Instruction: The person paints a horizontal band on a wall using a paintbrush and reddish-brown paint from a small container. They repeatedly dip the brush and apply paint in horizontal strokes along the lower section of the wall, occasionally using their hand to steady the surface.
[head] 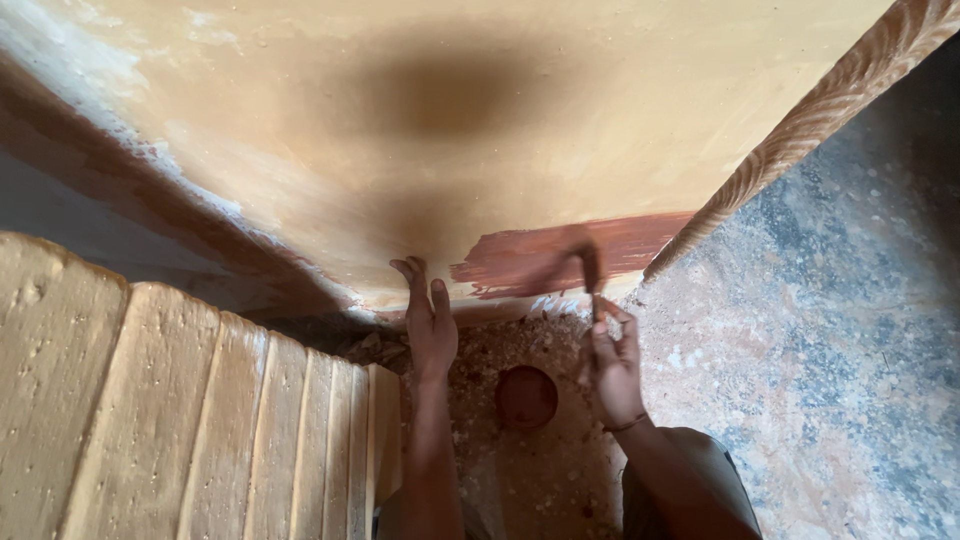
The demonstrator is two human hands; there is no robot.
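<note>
Two bare hands work low on a tan panel (480,120): the left hand (430,325) rests flat on it, fingers open, holding nothing. The right hand (612,362) pinches a brush (592,275), its long axis upright and bristles pointing up into a reddish-brown paint stripe (560,260) along the panel's bottom edge. Between the wrists sits a round paint pot (527,397) on the floor; ribbed boards (180,420) lie left and a carved post (830,110) right.

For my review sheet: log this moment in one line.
left hand on wall | right hand brushing red-brown band | paint pot below
</note>
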